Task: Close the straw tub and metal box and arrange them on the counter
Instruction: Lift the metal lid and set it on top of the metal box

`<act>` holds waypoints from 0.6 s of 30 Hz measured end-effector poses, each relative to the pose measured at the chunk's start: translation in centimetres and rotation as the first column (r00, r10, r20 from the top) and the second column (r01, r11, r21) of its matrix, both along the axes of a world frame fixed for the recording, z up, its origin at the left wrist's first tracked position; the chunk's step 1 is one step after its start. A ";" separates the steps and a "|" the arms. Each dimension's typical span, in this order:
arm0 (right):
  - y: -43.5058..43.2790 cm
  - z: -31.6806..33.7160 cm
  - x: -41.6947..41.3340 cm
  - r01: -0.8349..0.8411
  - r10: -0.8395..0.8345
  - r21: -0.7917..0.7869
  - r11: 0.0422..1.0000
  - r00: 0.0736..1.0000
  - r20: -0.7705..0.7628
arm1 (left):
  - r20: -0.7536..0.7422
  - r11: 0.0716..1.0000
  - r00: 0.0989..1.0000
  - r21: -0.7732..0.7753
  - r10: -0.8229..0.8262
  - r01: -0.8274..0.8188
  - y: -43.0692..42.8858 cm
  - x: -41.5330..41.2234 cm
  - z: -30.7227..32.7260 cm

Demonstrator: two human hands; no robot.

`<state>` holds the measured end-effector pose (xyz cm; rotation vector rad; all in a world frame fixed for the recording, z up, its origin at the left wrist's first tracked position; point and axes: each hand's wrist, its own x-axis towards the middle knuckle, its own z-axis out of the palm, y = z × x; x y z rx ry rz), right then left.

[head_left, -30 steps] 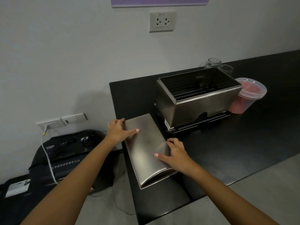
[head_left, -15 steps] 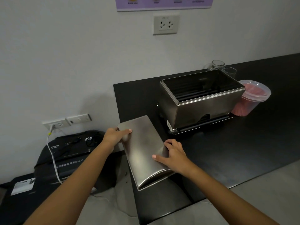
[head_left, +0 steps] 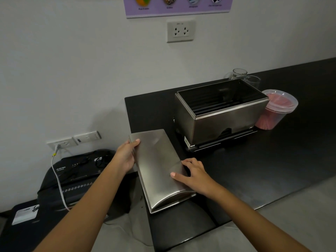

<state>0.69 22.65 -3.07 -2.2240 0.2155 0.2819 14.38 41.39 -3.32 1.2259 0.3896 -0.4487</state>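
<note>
The curved metal lid [head_left: 160, 166] lies at the left end of the black counter [head_left: 254, 170], partly over its edge. My left hand [head_left: 127, 153] grips the lid's far left edge, thumb on top. My right hand [head_left: 192, 175] holds its right side, fingers curled under the rim. The open metal box [head_left: 221, 115] stands behind the lid, dark straws inside. To its right stands the clear straw tub [head_left: 276, 110] full of pink straws, with its clear lid on top.
Two glass cups [head_left: 241, 75] stand behind the box by the wall. A black shredder [head_left: 78, 173] with a white cable sits on the floor to the left, below wall sockets [head_left: 74, 140]. Another socket [head_left: 180, 30] is above the counter.
My left hand has slid from the lid's top to grip its left edge. The lid has shifted slightly left and its left side looks raised. The camera has tilted up a little.
</note>
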 end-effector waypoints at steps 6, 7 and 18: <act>0.0 0.6 -0.5 0.177 -0.183 0.298 0.938 0.983 -0.006 | 0.017 0.994 0.994 -0.041 0.104 -0.104 1.4 -0.1 0.0; 0.1 0.9 -0.7 0.218 -0.223 0.352 0.910 0.975 -0.027 | 0.006 0.991 0.992 -0.043 0.124 -0.123 1.8 -0.1 0.1; 3.2 5.2 -1.3 0.357 -0.200 0.868 0.346 0.932 -0.303 | 0.019 0.945 0.968 -0.221 0.250 -0.239 4.5 -1.6 2.6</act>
